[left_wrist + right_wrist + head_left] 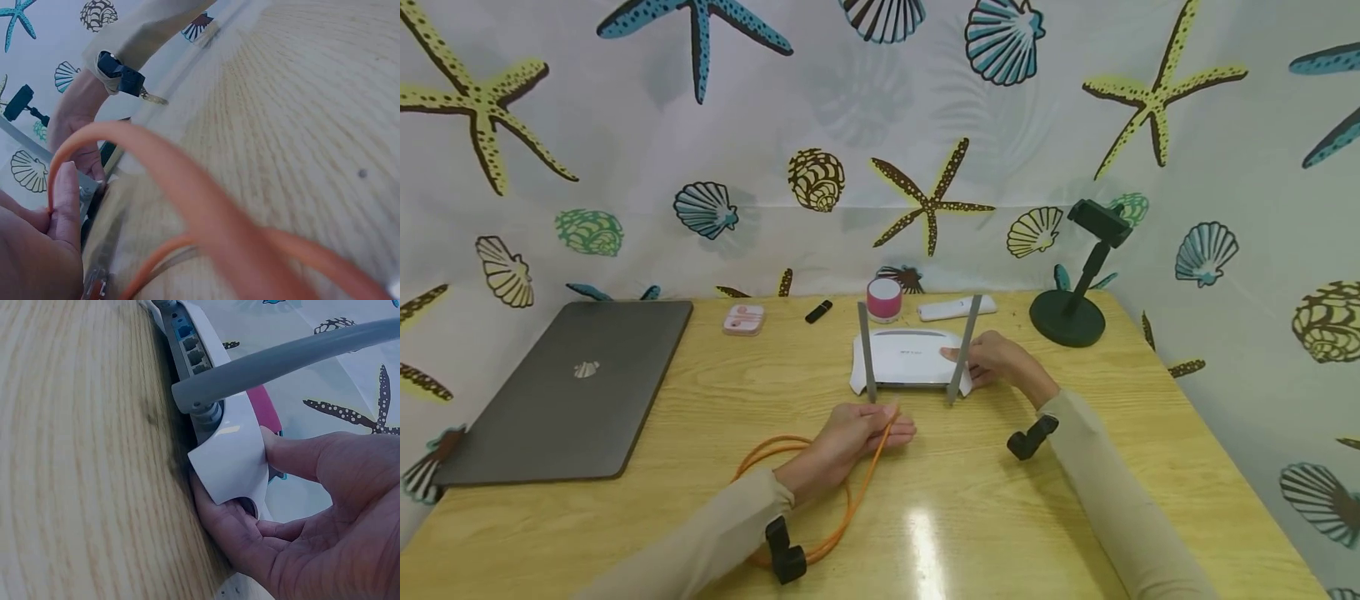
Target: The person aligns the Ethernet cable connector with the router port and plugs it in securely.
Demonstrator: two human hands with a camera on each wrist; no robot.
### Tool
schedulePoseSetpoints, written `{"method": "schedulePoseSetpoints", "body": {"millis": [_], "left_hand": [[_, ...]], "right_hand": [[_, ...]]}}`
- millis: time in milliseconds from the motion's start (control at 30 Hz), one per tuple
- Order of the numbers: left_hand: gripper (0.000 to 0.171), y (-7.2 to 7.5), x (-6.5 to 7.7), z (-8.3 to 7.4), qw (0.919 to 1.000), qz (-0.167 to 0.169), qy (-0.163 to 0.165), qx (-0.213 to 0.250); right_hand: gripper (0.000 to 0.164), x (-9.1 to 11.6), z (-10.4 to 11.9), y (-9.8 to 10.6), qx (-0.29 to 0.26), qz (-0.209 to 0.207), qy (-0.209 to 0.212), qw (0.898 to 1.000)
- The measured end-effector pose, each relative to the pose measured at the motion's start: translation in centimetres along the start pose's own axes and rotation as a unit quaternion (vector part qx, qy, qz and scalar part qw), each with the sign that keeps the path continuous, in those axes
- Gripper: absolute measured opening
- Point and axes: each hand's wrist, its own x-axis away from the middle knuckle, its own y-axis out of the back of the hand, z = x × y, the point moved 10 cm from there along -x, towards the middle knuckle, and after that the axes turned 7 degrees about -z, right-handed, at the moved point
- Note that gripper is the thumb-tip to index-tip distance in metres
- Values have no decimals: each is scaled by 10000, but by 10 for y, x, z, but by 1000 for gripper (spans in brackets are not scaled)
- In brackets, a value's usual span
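Observation:
My left hand (857,433) pinches an orange cable (187,187) near its end, between thumb and fingers, palm turned up. The rest of the cable hangs down and loops on the wooden table under the left forearm. Just beyond that hand is a white router (902,358) with two grey antennas standing up. My right hand (1003,362) grips the router's right end, thumb on top and fingers beneath. In the right wrist view, a row of ports (190,347), one of them blue, shows along the router's near side behind an antenna (281,365).
A closed dark laptop (572,383) lies at the left. Along the back are a pink square case (744,319), a small black stick (818,312), a pink round canister (883,302) and a white handheld device (957,308). A dark stand (1067,318) rises at the back right.

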Motion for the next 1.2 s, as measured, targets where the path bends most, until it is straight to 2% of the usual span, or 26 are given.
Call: {"method": "schedulePoseSetpoints", "body": {"millis": [100,333,533,867,1200], "left_hand": [[42,-3,-4,0,10000,-76,-5,13],[40,-4,-13,-1,9981,-563,-197,151],[32,-7,-14,-4,9971,-724,-226,114],[33,-10,-18,-1,9895,-1100,-392,851],[35,-11,-19,-1,9847,-1346,-476,996]], "right_hand": [[52,0,-1,2,-22,-40,-53,10000],[50,-2,-5,4,-250,22,-164,9996],[44,-3,-5,4,-514,104,-220,9984],[47,-3,-6,0,-578,39,-202,9981],[42,-1,-5,-1,-694,129,72,9975]]}}
